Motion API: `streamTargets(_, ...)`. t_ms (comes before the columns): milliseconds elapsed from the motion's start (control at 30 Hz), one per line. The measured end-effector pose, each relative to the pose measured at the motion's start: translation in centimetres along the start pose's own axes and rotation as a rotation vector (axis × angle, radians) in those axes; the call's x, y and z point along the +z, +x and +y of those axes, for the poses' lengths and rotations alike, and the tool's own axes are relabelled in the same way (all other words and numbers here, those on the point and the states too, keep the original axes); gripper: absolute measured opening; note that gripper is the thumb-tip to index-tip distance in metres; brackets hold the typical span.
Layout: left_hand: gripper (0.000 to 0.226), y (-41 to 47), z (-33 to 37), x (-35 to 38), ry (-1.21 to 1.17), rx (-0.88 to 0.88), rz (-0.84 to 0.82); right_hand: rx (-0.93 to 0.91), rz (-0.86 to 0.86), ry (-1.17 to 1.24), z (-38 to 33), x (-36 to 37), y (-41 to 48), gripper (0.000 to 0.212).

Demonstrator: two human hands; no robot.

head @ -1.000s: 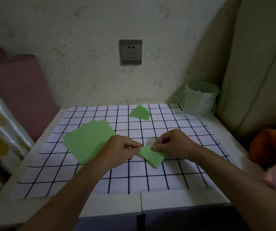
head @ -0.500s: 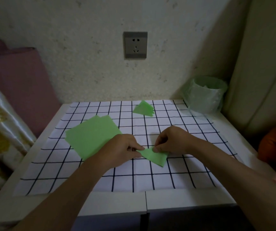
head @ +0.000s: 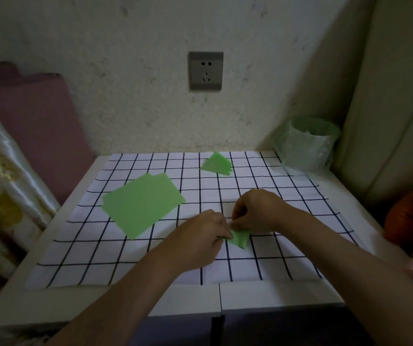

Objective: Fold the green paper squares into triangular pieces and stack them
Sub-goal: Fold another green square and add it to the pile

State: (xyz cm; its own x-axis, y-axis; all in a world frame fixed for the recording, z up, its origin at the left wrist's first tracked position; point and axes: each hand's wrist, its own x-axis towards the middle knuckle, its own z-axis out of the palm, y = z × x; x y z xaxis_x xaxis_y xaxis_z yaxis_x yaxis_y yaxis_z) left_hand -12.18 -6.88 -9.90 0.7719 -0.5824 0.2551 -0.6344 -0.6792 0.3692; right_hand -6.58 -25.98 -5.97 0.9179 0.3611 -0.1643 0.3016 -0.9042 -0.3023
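Both hands pinch a small folded green piece (head: 239, 237) low on the checked cloth (head: 287, 258) of the desk: left hand (head: 201, 237) closed on its left corner, right hand (head: 255, 211) on its top. Uneven pressure risks a crooked crease; the finished stack (head: 216, 164) and unfolded squares (head: 142, 204) lie apart.

Matt green paper (head: 142, 204) on checked cloth (head: 287, 196).

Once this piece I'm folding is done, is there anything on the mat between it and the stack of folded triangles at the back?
Nothing visible. The piece being folded sits between the left hand and right hand. Only bare checked mat lies between it and the folded stack. The flat green squares lie off to the left.
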Motion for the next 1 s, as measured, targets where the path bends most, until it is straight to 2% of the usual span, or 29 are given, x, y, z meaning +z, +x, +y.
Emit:
streamTargets(167, 0.022, -0.6, 0.4, 1.0, 0.044, -0.005, 0.076, -0.035, 0.046, -0.078, -0.3, 0.3, -0.7, 0.024)
streamTargets(267, 0.022, -0.6, 0.4, 1.5, -0.011, -0.066, 0.149, -0.056, 0.055, -0.048, -0.4, 0.4, -1.0, 0.023)
streamTargets(433, 0.053, -0.8, -1.0, 0.3, -0.110, -0.346, 0.160, -0.064, 0.044, 0.156, 0.2, 0.9, -1.0, 0.016)
streamTargets(533, 0.042, -1.0, -1.5, -0.5, -0.162, -0.368, 0.153, -0.037, 0.048, 0.343, 0.8, 0.7, -0.9, 0.007)
streamTargets(600, 0.036, -0.9, -1.1, -0.7, -0.309, -0.416, 0.196, -0.026, 0.081, 0.456, 1.3, 0.3, -0.9, 0.007)
streamTargets(700, 0.042, -0.5, -0.7, -0.7, -0.485, -0.454, 0.264, -0.022, 0.091, 0.566, 1.9, -0.2, -1.1, 0.007)
streamTargets(867, 0.037, -0.1, -0.3, -2.1, -0.609, -0.454, 0.321, -0.044, 0.024, 0.572, 2.1, -0.7, -1.3, 0.012)
streamTargets(1000, 0.028, 0.0, 0.0, -3.1, -0.678, -0.439, 0.288, -0.086, -0.068, 0.498, 1.7, -1.3, -1.6, 0.007)
